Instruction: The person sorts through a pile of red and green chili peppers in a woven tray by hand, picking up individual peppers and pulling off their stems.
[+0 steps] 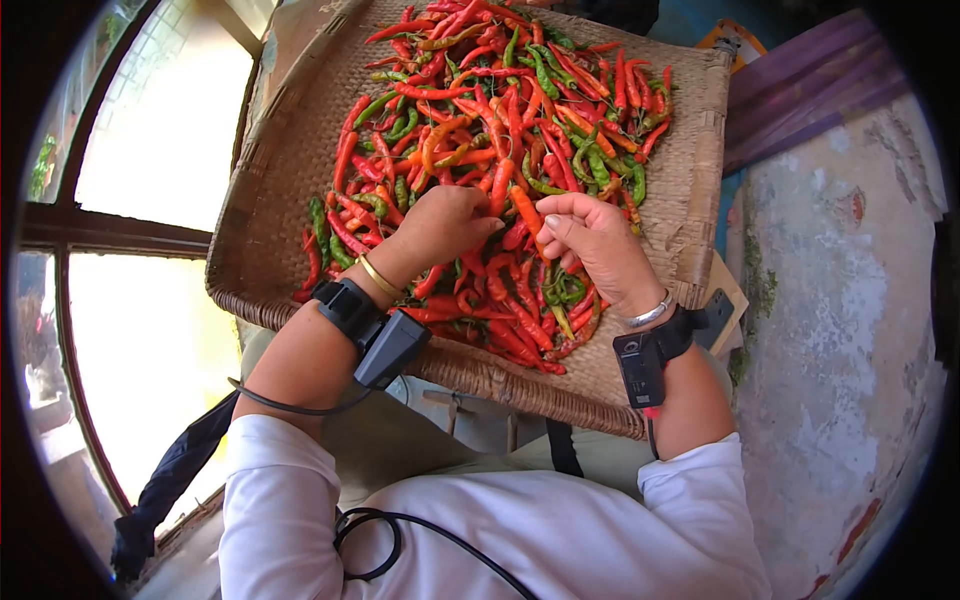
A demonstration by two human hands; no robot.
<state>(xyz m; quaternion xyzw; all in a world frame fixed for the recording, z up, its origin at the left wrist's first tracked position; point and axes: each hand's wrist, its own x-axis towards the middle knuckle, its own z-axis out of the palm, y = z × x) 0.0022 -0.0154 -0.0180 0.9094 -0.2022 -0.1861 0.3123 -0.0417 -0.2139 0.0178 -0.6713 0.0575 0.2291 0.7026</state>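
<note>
A heap of chili peppers [470, 110], mostly red with some green and orange, lies in a woven basket tray [690, 200]. Over the lower middle of the heap, my left hand [450, 232] is closed, its thumb against its curled fingers. What it holds, if anything, is hidden; a red chili pepper [502, 187] sits right beside its fingertips. My right hand [597, 245] is closed in a pinch at the lower end of an orange chili pepper [525, 210], which slants between both hands.
The tray's thick rim [500, 385] runs close in front of my body. A window with a dark frame [120, 230] stands at the left. At the right are a phone [712, 318], purple cloth [800, 90] and a worn concrete surface [840, 300]. Cables hang from both wrist devices.
</note>
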